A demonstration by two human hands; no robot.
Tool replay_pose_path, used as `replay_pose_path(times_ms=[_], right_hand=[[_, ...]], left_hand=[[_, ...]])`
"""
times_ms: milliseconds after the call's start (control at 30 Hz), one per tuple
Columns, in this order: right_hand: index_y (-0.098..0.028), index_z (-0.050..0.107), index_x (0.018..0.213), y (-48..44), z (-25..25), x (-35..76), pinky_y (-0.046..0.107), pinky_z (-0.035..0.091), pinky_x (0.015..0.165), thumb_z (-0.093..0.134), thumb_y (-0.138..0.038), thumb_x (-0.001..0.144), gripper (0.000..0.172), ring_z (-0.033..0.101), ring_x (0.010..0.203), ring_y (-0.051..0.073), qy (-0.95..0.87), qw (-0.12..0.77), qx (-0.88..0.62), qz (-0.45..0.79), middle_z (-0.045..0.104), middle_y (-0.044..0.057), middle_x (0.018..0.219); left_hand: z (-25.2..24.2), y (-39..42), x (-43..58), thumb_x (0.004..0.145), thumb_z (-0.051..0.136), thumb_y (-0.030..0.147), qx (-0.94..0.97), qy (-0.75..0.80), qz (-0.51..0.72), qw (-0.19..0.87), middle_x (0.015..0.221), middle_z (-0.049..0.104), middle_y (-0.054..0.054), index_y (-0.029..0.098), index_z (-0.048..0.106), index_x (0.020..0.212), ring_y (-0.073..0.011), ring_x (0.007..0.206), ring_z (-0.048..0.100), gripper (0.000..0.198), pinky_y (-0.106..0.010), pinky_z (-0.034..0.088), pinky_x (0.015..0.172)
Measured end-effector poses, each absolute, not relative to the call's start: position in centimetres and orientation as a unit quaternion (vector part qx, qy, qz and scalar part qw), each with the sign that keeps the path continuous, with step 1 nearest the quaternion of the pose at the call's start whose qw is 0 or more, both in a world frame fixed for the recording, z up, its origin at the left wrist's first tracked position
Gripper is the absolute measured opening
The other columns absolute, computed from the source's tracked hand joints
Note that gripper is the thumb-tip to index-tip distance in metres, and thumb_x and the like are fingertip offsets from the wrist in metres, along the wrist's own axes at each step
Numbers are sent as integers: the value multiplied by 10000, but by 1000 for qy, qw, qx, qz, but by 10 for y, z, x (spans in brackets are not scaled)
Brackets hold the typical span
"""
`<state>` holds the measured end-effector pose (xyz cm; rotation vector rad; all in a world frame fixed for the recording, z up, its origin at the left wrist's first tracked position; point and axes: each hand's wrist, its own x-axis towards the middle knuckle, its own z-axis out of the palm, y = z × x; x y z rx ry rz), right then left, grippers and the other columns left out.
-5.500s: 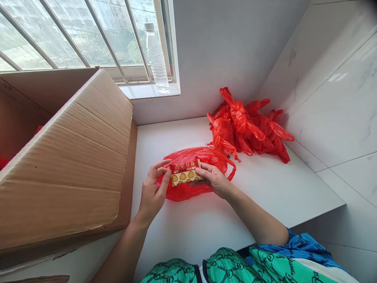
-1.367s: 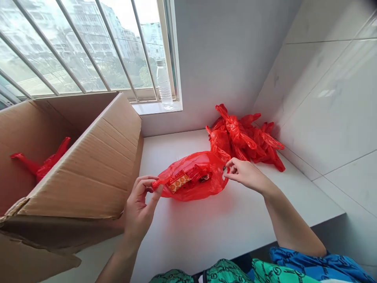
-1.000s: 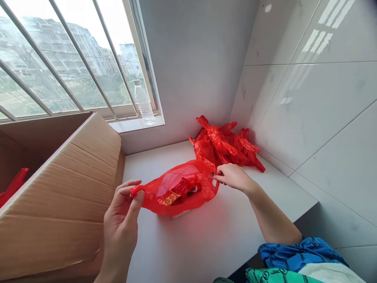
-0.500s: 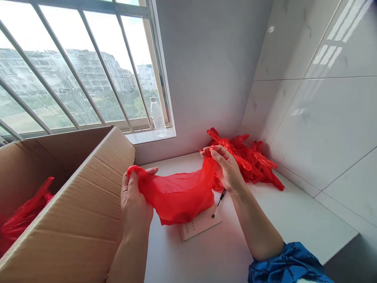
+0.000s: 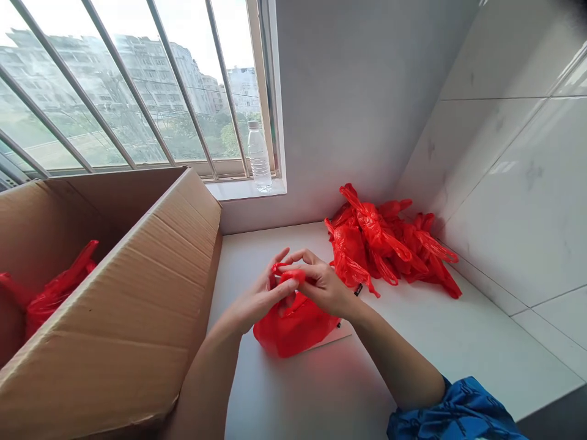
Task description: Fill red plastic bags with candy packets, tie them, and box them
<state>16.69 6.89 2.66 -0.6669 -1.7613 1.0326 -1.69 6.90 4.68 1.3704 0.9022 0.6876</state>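
Note:
A filled red plastic bag (image 5: 293,327) rests on the white counter (image 5: 413,342) in front of me. My left hand (image 5: 259,296) and my right hand (image 5: 321,284) meet just above it, both pinching the bag's red handles (image 5: 288,273) together at the top. The fingers of both hands are curled round the handle strips. What the bag holds is hidden by the red plastic. A white card or notepad (image 5: 337,335) pokes out from under the bag's right side.
A big open cardboard box (image 5: 137,293) stands at my left with a tied red bag (image 5: 55,290) inside. A heap of tied red bags (image 5: 389,244) lies at the back right by the tiled wall. A water bottle (image 5: 259,156) stands on the window sill.
Earlier I held a small printed box over the flat bag, then it lay inside. I spread the handles wide, lifted the bag, and now both hands have brought the handles together above it.

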Motion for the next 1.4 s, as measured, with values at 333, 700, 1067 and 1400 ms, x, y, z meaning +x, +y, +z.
replay_pose_path(times_ms=[333,700,1067,1400], right_hand=[[-221,599,845,75,28,172,247,413,532,479,-187,851,125,480,519,103,-540,525,-280,595,575,-30,679],[-227,648,953,72,19,178,270,443,601,488,-106,908,205,627,792,157,-823,410,-393,17,653,56,1042],[-267,647,930,46,2,198,393,535,868,573,-183,927,112,624,1094,226,-811,460,-358,54,666,61,1186],[-248,631,820,-17,-42,263,454,561,904,638,-366,910,148,675,968,252,-695,415,-454,372,691,55,963]], left_hand=[[40,75,-9,886,630,354,482,358,380,704,739,599,14,264,501,1412,-129,692,586,549,-252,481,724],[41,73,-10,923,562,470,554,413,399,603,717,645,15,265,475,1438,-150,667,619,562,-238,479,623],[20,84,-5,797,759,460,464,386,485,633,1063,734,-104,187,745,1109,-198,893,685,415,-281,534,772],[-58,120,-41,718,790,428,400,499,642,424,1068,729,-121,135,718,1058,-222,1031,666,454,-381,507,970]])
